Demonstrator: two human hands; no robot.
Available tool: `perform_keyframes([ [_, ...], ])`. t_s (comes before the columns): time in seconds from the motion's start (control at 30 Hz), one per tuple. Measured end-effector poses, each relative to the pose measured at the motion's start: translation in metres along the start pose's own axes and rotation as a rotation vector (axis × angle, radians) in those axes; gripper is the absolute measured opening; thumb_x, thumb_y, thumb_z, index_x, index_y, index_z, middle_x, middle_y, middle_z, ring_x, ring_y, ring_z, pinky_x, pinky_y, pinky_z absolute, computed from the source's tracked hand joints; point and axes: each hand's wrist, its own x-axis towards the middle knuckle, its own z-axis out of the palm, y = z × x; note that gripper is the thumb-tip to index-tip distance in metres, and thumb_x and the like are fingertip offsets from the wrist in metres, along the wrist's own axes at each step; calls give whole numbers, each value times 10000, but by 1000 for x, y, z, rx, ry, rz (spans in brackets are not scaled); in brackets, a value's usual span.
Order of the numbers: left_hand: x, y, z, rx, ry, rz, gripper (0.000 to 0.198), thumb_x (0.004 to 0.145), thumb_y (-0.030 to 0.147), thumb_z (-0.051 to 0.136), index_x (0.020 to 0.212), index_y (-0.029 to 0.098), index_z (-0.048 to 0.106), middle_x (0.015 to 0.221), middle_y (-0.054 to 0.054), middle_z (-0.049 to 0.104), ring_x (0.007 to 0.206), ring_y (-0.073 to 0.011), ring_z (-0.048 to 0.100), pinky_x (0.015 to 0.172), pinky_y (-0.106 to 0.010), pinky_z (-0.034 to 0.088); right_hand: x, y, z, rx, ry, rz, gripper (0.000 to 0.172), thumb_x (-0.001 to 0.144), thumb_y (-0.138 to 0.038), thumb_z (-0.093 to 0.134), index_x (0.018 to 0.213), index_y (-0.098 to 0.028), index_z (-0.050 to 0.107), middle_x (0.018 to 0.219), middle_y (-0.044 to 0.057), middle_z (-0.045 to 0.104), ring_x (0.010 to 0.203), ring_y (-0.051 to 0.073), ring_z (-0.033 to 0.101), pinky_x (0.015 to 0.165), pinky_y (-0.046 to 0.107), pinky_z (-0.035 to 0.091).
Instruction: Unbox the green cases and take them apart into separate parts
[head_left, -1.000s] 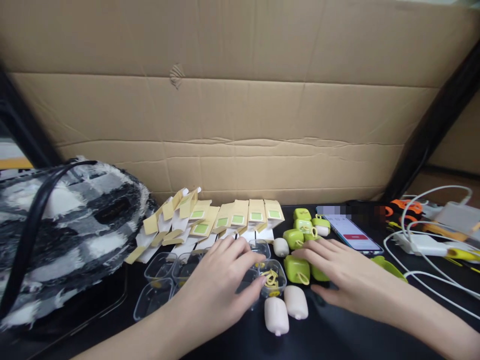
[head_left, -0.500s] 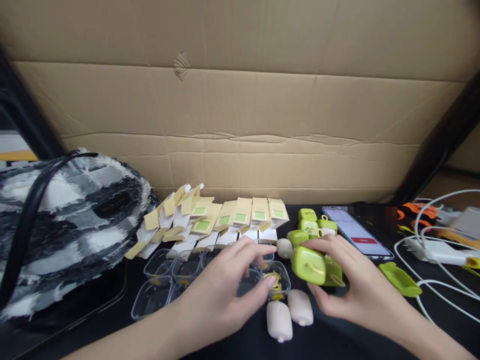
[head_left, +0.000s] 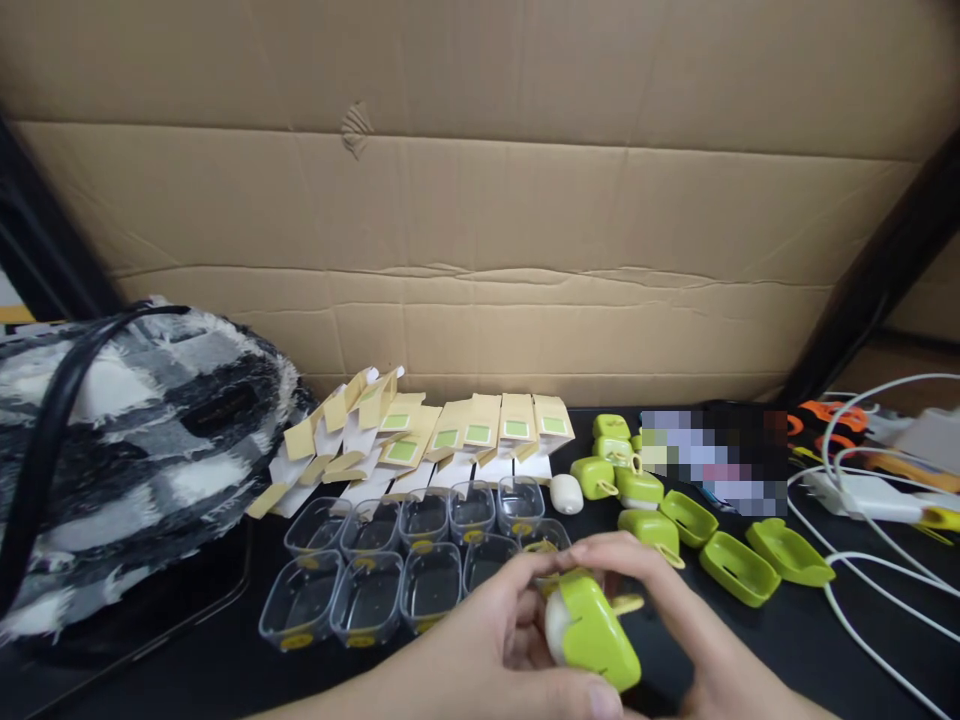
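A small white rounded case [head_left: 557, 628] with a green cover [head_left: 600, 630] pushed over it is held low in front of me. My left hand [head_left: 510, 640] grips it from the left, thumb underneath at the front. My right hand [head_left: 675, 620] closes round it from above and the right, fingertips meeting the left ones. A yellow loop [head_left: 628, 604] sticks out of the cover. Behind my fingers, a clear plastic box [head_left: 551, 533] is partly hidden. Another white case [head_left: 566, 494] lies beyond the boxes. Just right of my hands are a covered green piece [head_left: 651, 535] and an open green shell [head_left: 740, 568].
Clear boxes [head_left: 304, 600] stand in rows at left centre, before unfolded card boxes [head_left: 480, 425]. More green cases [head_left: 611, 450] sit behind. At right are a green shell [head_left: 791, 552], white cables [head_left: 862, 570] and orange scissors [head_left: 832, 420]. A plaid bag [head_left: 150, 440] stands left.
My left hand has left the clear boxes and come down to the right. Both hands now meet on one green-covered white case near me. Two open green shells at right have come into view.
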Motion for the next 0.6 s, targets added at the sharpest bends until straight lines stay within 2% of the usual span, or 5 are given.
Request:
perform_keyframes([
  [0.13, -4, 10, 4, 68, 1, -90, 524, 714, 371, 764, 1151, 173, 554, 1005, -40, 600, 919, -171, 575, 868, -319, 393, -1, -4, 6, 36, 74, -53, 586, 711, -147, 691, 1232, -302, 472, 1172, 46, 590, 1097, 210, 588, 940, 254, 464],
  [0.23, -6, 16, 6, 53, -51, -143, 420, 737, 405, 740, 1041, 157, 591, 833, 18, 515, 736, -93, 473, 705, -218, 347, -2, -7, 11, 38, 126, -54, 409, 776, -227, 651, 1155, -299, 515, 1202, 77, 589, 1084, 223, 607, 878, 281, 508],
  [0.33, -3, 11, 3, -24, -79, -142, 467, 692, 346, 793, 1047, 170, 546, 804, 46, 456, 685, -65, 406, 636, -184, 287, -2, -8, 13, 39, 100, -62, 413, 753, -305, 706, 1122, -297, 521, 1203, 94, 602, 1043, 225, 635, 757, 248, 551],
  [0.47, 5, -5, -5, -39, 20, -104, 633, 513, 285, 894, 971, 182, 470, 835, 41, 480, 754, -95, 469, 699, -223, 331, -2, -4, 13, 25, 57, -125, 384, 766, -300, 710, 1092, -311, 508, 1156, 62, 652, 1077, 214, 625, 872, 285, 515],
  [0.6, 10, -22, -14, -27, -36, -75, 673, 441, 207, 905, 871, 210, 387, 803, 61, 480, 691, -81, 468, 671, -230, 343, -3, 1, 13, 19, 26, -147, 244, 864, -212, 580, 1070, -321, 510, 1217, 30, 646, 1069, 165, 641, 898, 265, 500],
])
